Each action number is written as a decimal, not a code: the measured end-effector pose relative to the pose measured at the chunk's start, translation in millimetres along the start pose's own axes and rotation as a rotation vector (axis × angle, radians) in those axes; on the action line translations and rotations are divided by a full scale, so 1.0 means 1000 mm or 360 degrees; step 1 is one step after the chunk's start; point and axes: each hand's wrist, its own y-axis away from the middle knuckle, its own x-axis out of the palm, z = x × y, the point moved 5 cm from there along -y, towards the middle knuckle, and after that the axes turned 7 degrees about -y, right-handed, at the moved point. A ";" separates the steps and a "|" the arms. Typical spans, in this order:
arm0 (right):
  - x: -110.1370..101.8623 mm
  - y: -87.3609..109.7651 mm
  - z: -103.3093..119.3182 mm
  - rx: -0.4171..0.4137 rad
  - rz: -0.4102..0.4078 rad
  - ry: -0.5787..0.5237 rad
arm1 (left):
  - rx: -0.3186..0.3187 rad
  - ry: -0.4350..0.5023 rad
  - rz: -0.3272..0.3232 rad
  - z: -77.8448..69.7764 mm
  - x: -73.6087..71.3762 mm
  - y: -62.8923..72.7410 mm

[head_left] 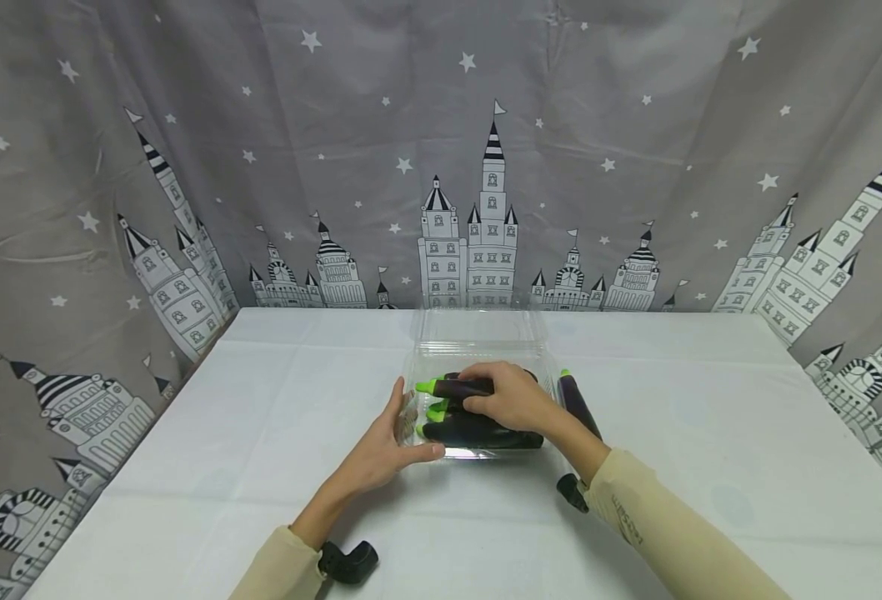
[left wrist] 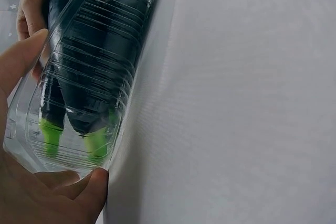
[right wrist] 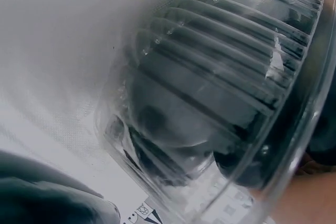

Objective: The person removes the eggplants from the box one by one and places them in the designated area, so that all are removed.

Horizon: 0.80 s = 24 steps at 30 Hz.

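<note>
A clear plastic clamshell container (head_left: 420, 358) stands open on the table, holding several dark eggplants with bright green stems. My left hand (head_left: 381, 454) holds its left end, the thumb along the near side and the fingers around the corner. With my right hand (head_left: 512, 398) I grip an eggplant (head_left: 467, 388) from above, on top of the others; its green stem points left. A larger eggplant (head_left: 478, 432) lies along the container's near side. In the left wrist view, eggplant stems (left wrist: 96, 144) show through the ribbed wall. Another eggplant (head_left: 579, 407) lies outside, right of the container.
The raised clear lid (head_left: 482, 327) stands at the container's far side, near the back edge of the white-covered table (head_left: 276, 392). Behind it hangs a grey curtain (head_left: 381, 150) with castles and stars. A black wrist device (head_left: 348, 562) sits low at the left forearm.
</note>
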 end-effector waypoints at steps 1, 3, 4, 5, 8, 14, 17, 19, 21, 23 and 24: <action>0.000 0.000 0.000 0.0007 -0.0003 0.0006 | -0.0001 -0.0002 -0.0001 0.000 0.000 0.000; 0.000 0.000 0.000 0.0017 -0.0005 0.0011 | -0.0005 -0.0001 -0.0002 0.000 0.000 0.000; 0.000 0.000 0.000 0.0021 -0.0005 0.0013 | -0.0006 -0.0004 -0.0003 0.000 0.000 0.000; 0.000 0.000 0.000 0.0025 -0.0005 0.0014 | -0.0009 -0.0008 -0.0004 0.000 0.000 0.000; 0.001 0.000 -0.001 0.0037 -0.0006 0.0021 | -0.0016 -0.0015 -0.0005 -0.001 0.000 0.000; 0.002 0.000 -0.003 0.0025 -0.0007 0.0039 | -0.0016 -0.0042 -0.0019 0.002 0.000 0.001; 0.002 0.001 -0.003 0.0024 -0.0007 0.0050 | -0.0021 -0.0049 -0.0026 0.003 0.000 0.001; 0.002 0.001 -0.003 0.0028 -0.0011 0.0063 | -0.0029 -0.0048 -0.0029 0.003 0.000 0.001; 0.002 0.001 -0.003 0.0035 -0.0016 0.0071 | -0.0036 -0.0044 -0.0032 0.002 0.000 0.001; 0.001 0.001 -0.003 0.0037 -0.0022 0.0078 | -0.0045 -0.0039 -0.0035 0.003 0.000 0.002; 0.002 0.001 -0.003 0.0039 -0.0023 0.0079 | -0.0045 -0.0039 -0.0037 0.002 0.000 0.002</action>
